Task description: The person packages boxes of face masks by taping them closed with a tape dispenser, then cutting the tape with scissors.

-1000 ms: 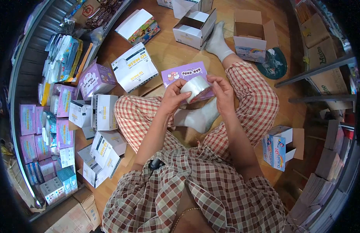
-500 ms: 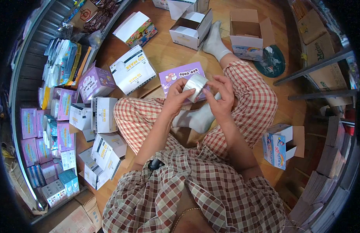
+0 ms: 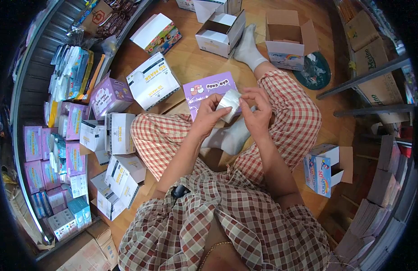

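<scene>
My left hand (image 3: 206, 115) is wrapped around a shiny, pale roll of tape (image 3: 228, 105), its thumb lying across the tape's face. At the roll's right edge, the bent thumb and fingers of my right hand (image 3: 257, 112) pinch the tape; the exact contact point is too small to make out. Beneath the hands, between my crossed legs, lies a purple BAO CHAU box (image 3: 201, 86), partly covered by the left hand and the roll. A sock-covered foot (image 3: 234, 137) shows just below the hands.
A white 5D MASK box (image 3: 154, 82) stands left of the purple box. Open cartons (image 3: 221, 36) lie ahead, and a blue-and-white carton (image 3: 319, 174) sits to the right. Stocked shelving (image 3: 67, 135) lines the left, with metal shelf bars (image 3: 373, 109) on the right.
The tape roll has turned in my hands, so its hollow core no longer shows and its flat outer face does. Both hands stay in nearly the same place.
</scene>
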The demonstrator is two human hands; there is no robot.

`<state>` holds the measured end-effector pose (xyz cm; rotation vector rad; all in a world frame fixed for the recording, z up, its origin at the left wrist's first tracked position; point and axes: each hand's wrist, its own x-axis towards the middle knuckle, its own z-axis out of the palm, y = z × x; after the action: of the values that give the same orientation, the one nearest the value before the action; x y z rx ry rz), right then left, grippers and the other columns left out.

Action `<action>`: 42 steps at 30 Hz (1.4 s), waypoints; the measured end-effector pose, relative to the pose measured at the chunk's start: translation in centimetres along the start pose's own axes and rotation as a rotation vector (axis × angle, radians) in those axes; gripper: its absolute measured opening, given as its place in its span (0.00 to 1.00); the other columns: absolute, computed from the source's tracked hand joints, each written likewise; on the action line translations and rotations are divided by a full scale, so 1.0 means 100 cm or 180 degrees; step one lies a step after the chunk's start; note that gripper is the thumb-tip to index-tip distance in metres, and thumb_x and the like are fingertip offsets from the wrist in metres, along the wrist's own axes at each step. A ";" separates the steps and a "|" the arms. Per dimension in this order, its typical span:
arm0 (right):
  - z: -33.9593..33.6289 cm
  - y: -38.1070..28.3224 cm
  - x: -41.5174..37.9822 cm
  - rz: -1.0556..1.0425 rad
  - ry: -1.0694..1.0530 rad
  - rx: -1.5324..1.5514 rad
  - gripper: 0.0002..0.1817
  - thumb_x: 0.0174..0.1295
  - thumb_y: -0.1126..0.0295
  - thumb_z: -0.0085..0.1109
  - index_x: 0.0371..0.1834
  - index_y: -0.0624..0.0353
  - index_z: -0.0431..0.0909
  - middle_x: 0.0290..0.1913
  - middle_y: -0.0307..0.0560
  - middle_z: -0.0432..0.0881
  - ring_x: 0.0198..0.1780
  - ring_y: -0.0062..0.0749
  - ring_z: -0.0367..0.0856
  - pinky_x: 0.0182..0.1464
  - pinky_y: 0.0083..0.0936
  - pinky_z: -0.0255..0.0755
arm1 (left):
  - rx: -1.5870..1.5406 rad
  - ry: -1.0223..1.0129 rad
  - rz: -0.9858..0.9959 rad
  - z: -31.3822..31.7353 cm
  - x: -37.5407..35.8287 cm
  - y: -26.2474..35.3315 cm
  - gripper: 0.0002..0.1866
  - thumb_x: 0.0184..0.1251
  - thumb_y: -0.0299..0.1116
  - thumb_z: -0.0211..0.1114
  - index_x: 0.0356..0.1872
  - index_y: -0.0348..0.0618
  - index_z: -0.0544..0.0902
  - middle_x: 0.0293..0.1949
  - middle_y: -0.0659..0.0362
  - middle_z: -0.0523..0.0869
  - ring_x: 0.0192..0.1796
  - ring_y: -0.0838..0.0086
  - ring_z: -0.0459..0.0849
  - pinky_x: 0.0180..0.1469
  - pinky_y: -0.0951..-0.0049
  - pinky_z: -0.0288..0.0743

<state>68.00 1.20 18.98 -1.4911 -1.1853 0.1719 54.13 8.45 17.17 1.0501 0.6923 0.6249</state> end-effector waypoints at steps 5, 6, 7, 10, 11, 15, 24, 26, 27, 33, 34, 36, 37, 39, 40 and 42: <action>-0.001 0.005 0.000 -0.0320 0.0075 -0.0065 0.05 0.46 0.82 0.58 0.27 0.63 0.75 0.32 0.50 0.78 0.35 0.44 0.78 0.38 0.31 0.71 | -0.0005 -0.0107 0.0000 0.002 -0.002 0.000 0.09 0.51 0.24 0.67 0.33 0.40 0.76 0.29 0.63 0.80 0.33 0.83 0.76 0.38 0.82 0.69; -0.002 0.005 0.000 -0.0321 0.0071 -0.0064 0.05 0.46 0.82 0.58 0.27 0.63 0.75 0.32 0.50 0.78 0.35 0.44 0.78 0.38 0.31 0.71 | -0.0007 -0.0104 0.0001 0.002 -0.003 -0.001 0.09 0.51 0.24 0.67 0.33 0.40 0.76 0.29 0.63 0.80 0.33 0.83 0.76 0.38 0.82 0.69; -0.003 0.005 0.001 -0.0444 0.0041 -0.0120 0.05 0.46 0.83 0.58 0.27 0.64 0.75 0.31 0.50 0.78 0.34 0.44 0.78 0.37 0.31 0.71 | 0.0036 -0.0122 -0.0012 0.000 -0.002 -0.002 0.10 0.51 0.24 0.67 0.34 0.39 0.76 0.31 0.62 0.80 0.33 0.82 0.77 0.39 0.81 0.70; -0.010 0.006 0.005 -0.0671 -0.0122 -0.0123 0.05 0.45 0.84 0.57 0.26 0.64 0.76 0.29 0.50 0.78 0.33 0.43 0.78 0.35 0.30 0.71 | 0.0101 -0.0172 -0.0016 -0.001 -0.003 -0.003 0.10 0.51 0.25 0.67 0.35 0.39 0.77 0.32 0.61 0.81 0.34 0.80 0.78 0.39 0.80 0.71; -0.012 0.007 0.006 -0.0777 -0.0249 -0.0068 0.05 0.45 0.84 0.57 0.26 0.65 0.76 0.28 0.50 0.78 0.32 0.42 0.78 0.35 0.29 0.71 | 0.0129 -0.0206 -0.0005 -0.001 -0.003 -0.003 0.10 0.51 0.25 0.67 0.35 0.38 0.77 0.32 0.61 0.81 0.34 0.80 0.78 0.39 0.80 0.71; -0.022 0.013 0.007 -0.0603 -0.0565 0.0257 0.06 0.45 0.85 0.56 0.26 0.65 0.77 0.29 0.49 0.79 0.32 0.40 0.78 0.35 0.28 0.71 | 0.0040 -0.0282 -0.0055 0.000 -0.006 -0.002 0.11 0.51 0.25 0.68 0.35 0.38 0.76 0.32 0.60 0.81 0.34 0.80 0.78 0.39 0.80 0.72; -0.024 0.011 0.002 -0.0204 -0.0618 0.0616 0.08 0.44 0.85 0.57 0.29 0.66 0.79 0.30 0.47 0.80 0.30 0.30 0.78 0.33 0.22 0.71 | -0.0023 -0.0369 -0.0193 0.004 -0.009 0.003 0.09 0.51 0.23 0.67 0.31 0.40 0.75 0.29 0.63 0.80 0.32 0.82 0.76 0.36 0.82 0.70; -0.024 0.011 0.002 -0.0084 -0.0562 0.0559 0.08 0.44 0.85 0.57 0.29 0.65 0.79 0.30 0.47 0.80 0.30 0.28 0.78 0.33 0.22 0.71 | -0.0006 -0.0390 -0.0189 0.003 -0.009 0.001 0.09 0.51 0.23 0.67 0.31 0.40 0.75 0.29 0.63 0.79 0.32 0.83 0.76 0.36 0.82 0.70; -0.024 0.011 0.001 -0.0083 -0.0556 0.0556 0.08 0.44 0.85 0.57 0.29 0.65 0.79 0.30 0.47 0.80 0.30 0.28 0.78 0.33 0.22 0.71 | -0.0005 -0.0396 -0.0190 0.003 -0.009 0.000 0.09 0.51 0.23 0.67 0.31 0.40 0.75 0.29 0.63 0.79 0.32 0.83 0.76 0.36 0.82 0.70; -0.024 0.024 -0.001 0.0032 -0.0550 0.0906 0.08 0.43 0.86 0.55 0.28 0.66 0.77 0.29 0.47 0.79 0.31 0.27 0.78 0.33 0.20 0.70 | 0.0010 -0.0416 -0.0230 0.005 -0.011 0.003 0.12 0.50 0.25 0.68 0.35 0.38 0.76 0.32 0.61 0.81 0.34 0.80 0.78 0.38 0.81 0.72; -0.024 0.026 -0.002 0.0142 -0.0566 0.1141 0.07 0.43 0.86 0.55 0.27 0.66 0.77 0.29 0.46 0.79 0.31 0.27 0.78 0.33 0.20 0.69 | 0.0036 -0.0431 -0.0206 0.005 -0.012 0.003 0.12 0.50 0.24 0.68 0.35 0.38 0.76 0.32 0.61 0.81 0.34 0.80 0.78 0.38 0.81 0.72; -0.027 0.026 -0.002 0.0249 -0.0558 0.1354 0.07 0.42 0.86 0.54 0.26 0.66 0.76 0.28 0.46 0.79 0.31 0.28 0.78 0.34 0.20 0.69 | 0.0061 -0.0477 -0.0181 0.006 -0.012 0.002 0.12 0.50 0.24 0.68 0.35 0.38 0.76 0.32 0.61 0.81 0.34 0.80 0.78 0.39 0.81 0.72; -0.028 0.026 -0.002 0.0243 -0.0631 0.1336 0.06 0.42 0.86 0.54 0.25 0.66 0.76 0.29 0.46 0.80 0.32 0.28 0.78 0.34 0.21 0.70 | 0.0058 -0.0488 -0.0200 0.006 -0.012 0.002 0.11 0.50 0.24 0.68 0.35 0.38 0.76 0.33 0.61 0.81 0.34 0.80 0.78 0.39 0.81 0.71; -0.030 0.024 -0.002 0.0246 -0.0669 0.1288 0.06 0.42 0.86 0.54 0.24 0.67 0.76 0.29 0.46 0.80 0.32 0.28 0.79 0.35 0.21 0.70 | 0.0055 -0.0543 -0.0232 0.006 -0.013 0.002 0.11 0.50 0.24 0.68 0.34 0.38 0.76 0.33 0.61 0.81 0.35 0.80 0.78 0.40 0.81 0.71; -0.031 0.023 -0.002 0.0160 -0.0750 0.1227 0.06 0.42 0.86 0.54 0.24 0.67 0.76 0.29 0.46 0.80 0.32 0.28 0.79 0.35 0.21 0.70 | 0.0114 -0.0553 -0.0222 0.006 -0.014 0.002 0.11 0.50 0.24 0.68 0.34 0.38 0.76 0.33 0.61 0.81 0.35 0.81 0.78 0.40 0.81 0.71; -0.034 0.025 -0.002 0.0079 -0.0815 0.1149 0.06 0.42 0.86 0.54 0.24 0.68 0.76 0.29 0.46 0.80 0.33 0.28 0.79 0.36 0.22 0.71 | 0.0171 -0.0586 -0.0215 0.007 -0.013 0.002 0.11 0.50 0.24 0.68 0.34 0.38 0.76 0.33 0.61 0.81 0.35 0.81 0.78 0.41 0.81 0.71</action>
<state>71.64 -0.77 18.00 -1.1887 -1.2605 0.5774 53.78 7.15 17.85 1.1139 0.5835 0.4469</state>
